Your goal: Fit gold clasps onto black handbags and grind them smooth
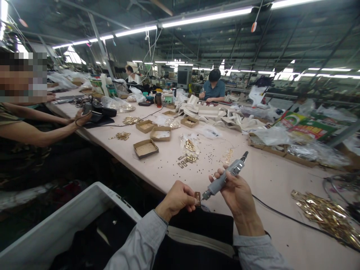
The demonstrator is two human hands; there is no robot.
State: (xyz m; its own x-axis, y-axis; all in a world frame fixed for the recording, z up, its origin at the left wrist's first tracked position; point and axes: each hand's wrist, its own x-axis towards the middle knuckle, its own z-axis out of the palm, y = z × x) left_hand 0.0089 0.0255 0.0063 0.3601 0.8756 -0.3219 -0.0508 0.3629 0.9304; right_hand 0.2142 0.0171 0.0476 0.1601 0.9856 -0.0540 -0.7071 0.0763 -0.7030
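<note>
Watching through the head camera, I see a broad black fabric piece (210, 224) below my fingers. My right hand (239, 189) curls around a grey, cylindrical power screwdriver (221, 182); its long axis slants, silver tip down-left toward my left fingers, black end up-right. My left hand (180, 198) pinches a small brown rectangular tab (198, 195) just beside that tip.

Cardboard trays (146, 148); overhead tube lights (208, 17); behind, perhaps an air cooler (184, 77)
</note>
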